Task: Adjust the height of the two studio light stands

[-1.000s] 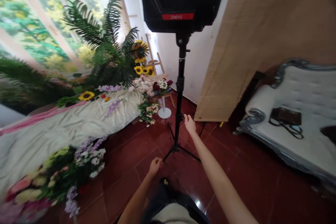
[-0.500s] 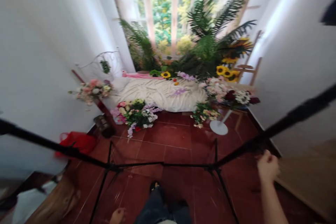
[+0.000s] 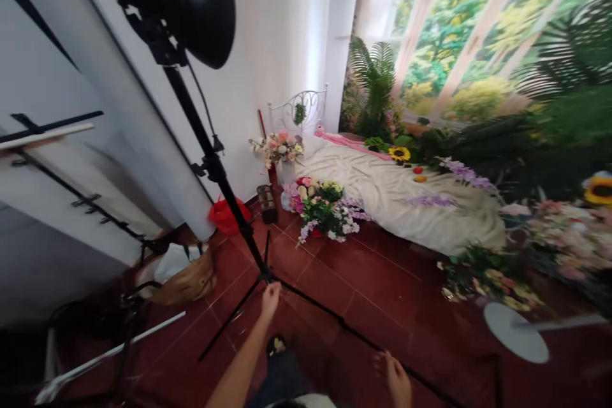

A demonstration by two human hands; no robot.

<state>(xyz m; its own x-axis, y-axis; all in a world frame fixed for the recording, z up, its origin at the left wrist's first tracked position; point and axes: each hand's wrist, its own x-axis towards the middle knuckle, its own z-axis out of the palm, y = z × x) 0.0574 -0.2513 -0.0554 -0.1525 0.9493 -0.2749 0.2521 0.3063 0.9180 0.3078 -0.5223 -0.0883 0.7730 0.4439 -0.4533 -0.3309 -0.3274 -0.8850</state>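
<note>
My left hand (image 3: 271,298) is raised in front of me, its fingers curled together. In the view it overlaps the foot of a black light stand (image 3: 222,172); whether it touches the stand, I cannot tell. The inside of its grip is hidden. A black lamp head (image 3: 201,9) with a round reflector tops the stand. Lower right, my right hand (image 3: 396,379) has loosely bent fingers, somewhat apart and slightly blurred, with nothing visible in them. It appears beside a long black stand leg (image 3: 354,331) that runs across the floor.
A bed with a cream cover (image 3: 382,185) stands by the window backdrop. Bunches of flowers (image 3: 327,207) lie before it. A red bag (image 3: 229,215), a brown bag (image 3: 191,277) and a white pole (image 3: 124,347) are to the left. A white round base (image 3: 516,331) stands right.
My view has swung left and come nearer the left light stand, bringing its lamp head into sight. My left hand has risen, and my right hand appears lower and closer in.
</note>
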